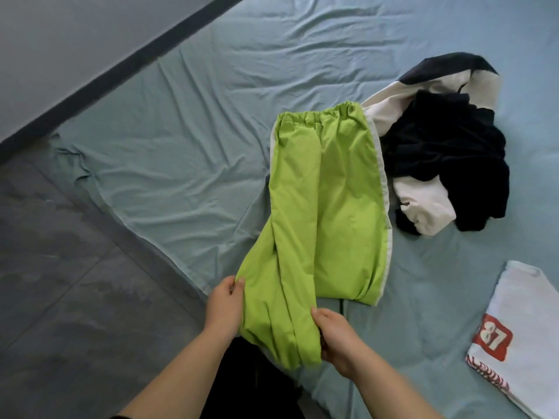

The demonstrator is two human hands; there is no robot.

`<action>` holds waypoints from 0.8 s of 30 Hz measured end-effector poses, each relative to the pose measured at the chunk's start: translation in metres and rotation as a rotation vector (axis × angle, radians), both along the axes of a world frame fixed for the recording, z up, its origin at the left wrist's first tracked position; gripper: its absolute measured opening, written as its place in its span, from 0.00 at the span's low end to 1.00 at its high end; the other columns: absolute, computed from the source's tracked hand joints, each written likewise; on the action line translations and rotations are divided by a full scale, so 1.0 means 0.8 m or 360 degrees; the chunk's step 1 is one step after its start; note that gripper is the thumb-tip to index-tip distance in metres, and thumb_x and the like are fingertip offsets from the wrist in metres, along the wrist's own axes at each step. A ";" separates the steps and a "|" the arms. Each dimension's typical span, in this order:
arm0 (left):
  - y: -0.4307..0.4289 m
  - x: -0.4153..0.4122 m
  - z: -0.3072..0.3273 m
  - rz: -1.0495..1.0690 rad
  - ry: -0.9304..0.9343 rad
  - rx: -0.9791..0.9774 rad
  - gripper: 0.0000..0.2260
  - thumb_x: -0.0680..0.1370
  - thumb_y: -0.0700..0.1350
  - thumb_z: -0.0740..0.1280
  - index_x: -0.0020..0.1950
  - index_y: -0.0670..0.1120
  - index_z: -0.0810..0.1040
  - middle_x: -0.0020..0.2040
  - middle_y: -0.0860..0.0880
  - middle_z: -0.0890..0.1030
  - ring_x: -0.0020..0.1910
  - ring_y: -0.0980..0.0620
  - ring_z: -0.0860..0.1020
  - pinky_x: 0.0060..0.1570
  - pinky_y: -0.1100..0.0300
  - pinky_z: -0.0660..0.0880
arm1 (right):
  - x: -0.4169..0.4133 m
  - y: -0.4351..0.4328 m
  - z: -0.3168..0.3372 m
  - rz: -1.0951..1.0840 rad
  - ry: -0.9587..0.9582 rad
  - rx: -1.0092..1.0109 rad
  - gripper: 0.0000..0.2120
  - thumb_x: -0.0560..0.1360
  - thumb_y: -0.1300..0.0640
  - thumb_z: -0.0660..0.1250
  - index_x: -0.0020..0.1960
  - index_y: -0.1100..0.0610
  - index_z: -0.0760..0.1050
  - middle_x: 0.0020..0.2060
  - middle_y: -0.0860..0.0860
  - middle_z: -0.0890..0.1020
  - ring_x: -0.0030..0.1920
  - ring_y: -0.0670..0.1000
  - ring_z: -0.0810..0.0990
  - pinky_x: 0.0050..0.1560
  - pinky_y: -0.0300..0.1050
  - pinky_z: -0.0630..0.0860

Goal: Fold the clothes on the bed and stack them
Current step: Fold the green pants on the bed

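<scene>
Lime-green trousers point(326, 192) with a white side stripe lie lengthwise on the bed, elastic waistband at the far end. Their leg ends hang over the near bed edge. My left hand point(222, 306) grips the left edge of the leg ends. My right hand point(338, 340) grips their right side, thumb on top. A crumpled heap of black and cream clothes point(441, 155) lies just right of the trousers. A folded white shirt with a red "87" patch point(526, 334) sits at the right near corner.
The pale blue-green bed sheet point(196, 122) is wrinkled and spreads wide to the left and far side. The bed's edge runs diagonally at the lower left, above a dark grey tiled floor point(60, 282). A grey wall with a dark skirting fills the top left.
</scene>
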State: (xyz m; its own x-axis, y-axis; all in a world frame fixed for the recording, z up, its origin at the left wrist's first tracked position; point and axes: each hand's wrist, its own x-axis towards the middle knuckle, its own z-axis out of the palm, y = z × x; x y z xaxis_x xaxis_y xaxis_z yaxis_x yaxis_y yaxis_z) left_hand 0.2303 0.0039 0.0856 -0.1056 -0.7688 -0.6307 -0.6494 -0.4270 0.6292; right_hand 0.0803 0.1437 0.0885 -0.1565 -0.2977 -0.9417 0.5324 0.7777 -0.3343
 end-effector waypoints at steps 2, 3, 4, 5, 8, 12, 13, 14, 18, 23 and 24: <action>0.013 -0.004 0.001 0.0120 -0.0101 0.0009 0.14 0.81 0.47 0.63 0.64 0.44 0.75 0.59 0.42 0.79 0.61 0.43 0.76 0.53 0.56 0.70 | 0.012 0.002 0.001 -0.0117 -0.0016 -0.0043 0.14 0.82 0.48 0.57 0.55 0.54 0.78 0.48 0.52 0.85 0.46 0.51 0.84 0.42 0.44 0.79; 0.020 -0.006 0.001 0.0083 -0.0139 -0.0020 0.19 0.80 0.50 0.64 0.69 0.43 0.71 0.65 0.42 0.75 0.65 0.43 0.73 0.60 0.55 0.68 | 0.017 0.001 0.004 -0.0137 -0.0019 -0.0104 0.13 0.82 0.48 0.57 0.56 0.53 0.78 0.49 0.51 0.85 0.49 0.52 0.83 0.45 0.45 0.79; 0.026 -0.009 0.001 -0.0022 -0.0172 -0.0026 0.22 0.79 0.53 0.65 0.70 0.44 0.71 0.68 0.42 0.73 0.67 0.44 0.71 0.66 0.53 0.67 | 0.022 0.000 0.005 -0.0102 -0.0004 -0.0193 0.12 0.82 0.49 0.58 0.56 0.52 0.78 0.49 0.50 0.85 0.49 0.51 0.83 0.46 0.44 0.78; 0.032 -0.013 0.001 -0.0138 -0.0120 0.0012 0.24 0.78 0.56 0.66 0.69 0.44 0.73 0.67 0.44 0.74 0.67 0.46 0.71 0.67 0.51 0.66 | 0.027 0.000 0.009 -0.0005 0.0027 -0.0285 0.11 0.81 0.50 0.59 0.57 0.51 0.78 0.48 0.49 0.85 0.47 0.48 0.83 0.45 0.42 0.78; 0.047 -0.032 0.012 -0.0083 0.0262 0.0447 0.19 0.75 0.56 0.69 0.60 0.44 0.79 0.56 0.46 0.82 0.52 0.52 0.79 0.54 0.59 0.73 | 0.042 -0.003 0.024 0.0431 -0.0024 -0.0487 0.11 0.80 0.51 0.62 0.60 0.43 0.76 0.45 0.42 0.82 0.38 0.40 0.78 0.34 0.35 0.73; 0.037 -0.036 0.018 0.0381 0.0504 0.0594 0.14 0.79 0.41 0.66 0.60 0.34 0.74 0.48 0.37 0.81 0.46 0.43 0.78 0.52 0.49 0.75 | 0.031 -0.008 0.034 0.0444 0.0015 -0.0549 0.09 0.78 0.47 0.64 0.50 0.48 0.82 0.40 0.45 0.84 0.39 0.44 0.79 0.39 0.38 0.75; 0.032 -0.035 0.020 0.0475 0.0587 0.0656 0.13 0.79 0.41 0.65 0.60 0.34 0.74 0.49 0.36 0.81 0.47 0.42 0.79 0.55 0.46 0.75 | 0.021 -0.011 0.030 0.0290 0.0193 -0.0489 0.11 0.78 0.48 0.64 0.46 0.52 0.82 0.40 0.49 0.85 0.40 0.46 0.80 0.40 0.39 0.74; 0.026 -0.033 0.023 0.0535 0.0643 0.0717 0.12 0.79 0.41 0.65 0.60 0.36 0.75 0.50 0.35 0.82 0.47 0.40 0.80 0.55 0.44 0.76 | 0.010 -0.013 0.023 0.0142 0.0403 -0.0430 0.12 0.78 0.48 0.64 0.46 0.53 0.81 0.43 0.52 0.85 0.44 0.49 0.80 0.44 0.41 0.74; 0.015 -0.026 0.032 0.0557 0.0745 0.0978 0.14 0.78 0.45 0.66 0.61 0.39 0.78 0.52 0.36 0.83 0.47 0.41 0.82 0.50 0.46 0.79 | -0.018 -0.021 0.004 0.0111 0.0383 -0.0361 0.32 0.73 0.36 0.64 0.72 0.50 0.65 0.65 0.43 0.70 0.68 0.48 0.69 0.64 0.44 0.64; 0.010 -0.011 0.028 0.0484 0.0827 0.1233 0.21 0.74 0.51 0.68 0.63 0.41 0.79 0.56 0.38 0.82 0.48 0.41 0.81 0.54 0.46 0.76 | -0.014 -0.035 -0.008 0.0345 -0.0182 -0.0664 0.27 0.68 0.37 0.72 0.54 0.59 0.81 0.50 0.54 0.84 0.55 0.53 0.81 0.71 0.52 0.66; 0.009 -0.007 0.025 0.0473 0.0830 0.1260 0.23 0.73 0.52 0.69 0.63 0.41 0.79 0.57 0.38 0.81 0.49 0.41 0.80 0.56 0.44 0.75 | -0.015 -0.035 -0.011 0.0286 -0.0130 -0.0673 0.25 0.64 0.37 0.75 0.49 0.56 0.81 0.46 0.51 0.83 0.53 0.52 0.80 0.68 0.50 0.68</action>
State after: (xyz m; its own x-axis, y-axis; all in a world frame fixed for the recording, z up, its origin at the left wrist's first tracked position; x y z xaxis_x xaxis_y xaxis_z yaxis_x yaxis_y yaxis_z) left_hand 0.2247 0.0109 0.1058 -0.3873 -0.1860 -0.9030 -0.1710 -0.9480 0.2686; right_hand 0.0680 0.1160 0.0795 0.0024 -0.6737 -0.7390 0.4393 0.6646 -0.6044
